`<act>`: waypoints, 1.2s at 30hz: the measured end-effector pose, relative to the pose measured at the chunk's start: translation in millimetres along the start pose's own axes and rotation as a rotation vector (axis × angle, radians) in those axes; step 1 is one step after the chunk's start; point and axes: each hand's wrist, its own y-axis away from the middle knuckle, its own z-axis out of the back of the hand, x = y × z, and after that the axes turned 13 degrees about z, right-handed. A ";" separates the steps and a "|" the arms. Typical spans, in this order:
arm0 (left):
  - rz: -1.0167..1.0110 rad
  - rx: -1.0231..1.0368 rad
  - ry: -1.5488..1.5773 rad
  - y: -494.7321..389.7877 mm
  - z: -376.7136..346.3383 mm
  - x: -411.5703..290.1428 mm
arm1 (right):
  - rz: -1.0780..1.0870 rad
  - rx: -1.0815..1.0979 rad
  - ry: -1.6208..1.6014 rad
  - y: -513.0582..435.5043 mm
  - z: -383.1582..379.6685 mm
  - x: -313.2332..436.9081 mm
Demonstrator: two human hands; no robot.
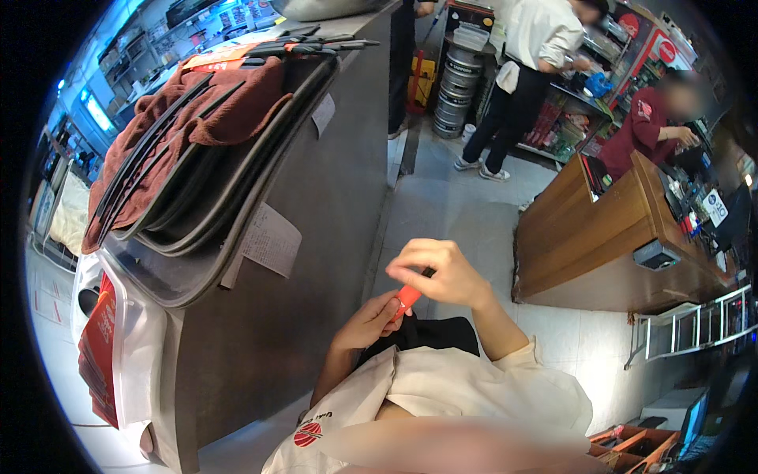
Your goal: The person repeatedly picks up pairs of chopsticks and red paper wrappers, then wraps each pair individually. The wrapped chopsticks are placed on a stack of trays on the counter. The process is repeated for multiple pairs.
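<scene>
Before my body, my left hand [368, 320] is closed around the lower end of a small red paper sleeve [407, 296] that bears white marks. A dark tip shows at the sleeve's upper end, and my right hand [444, 269] has its thumb and fingers around that end. Up on the metal counter to the left, a reddish-brown cloth [237, 112] lies over stacked dark trays [195, 284]. Dark utensils [320, 44], some in red-orange paper sleeves, lie in a pile beyond the cloth.
A steel counter side [284, 332] runs along my left. Handwritten slips [273, 240] hang at its edge. To the right stand a wooden desk [580, 255] and a metal ladder [699, 326]. Ahead are steel kegs [457, 89], a person in white [539, 35] and a person in maroon [636, 139].
</scene>
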 end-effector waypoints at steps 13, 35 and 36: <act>-0.101 0.110 0.475 7.5 18.6 -1.7 | 0.377 0.517 0.597 -21.2 -2.3 11.4; -0.143 0.015 0.465 -21.4 16.2 19.0 | 0.776 -0.772 0.588 -299.5 26.1 61.9; -0.119 -0.014 0.437 -21.3 16.5 18.7 | 0.618 -0.662 0.679 -309.5 15.0 64.9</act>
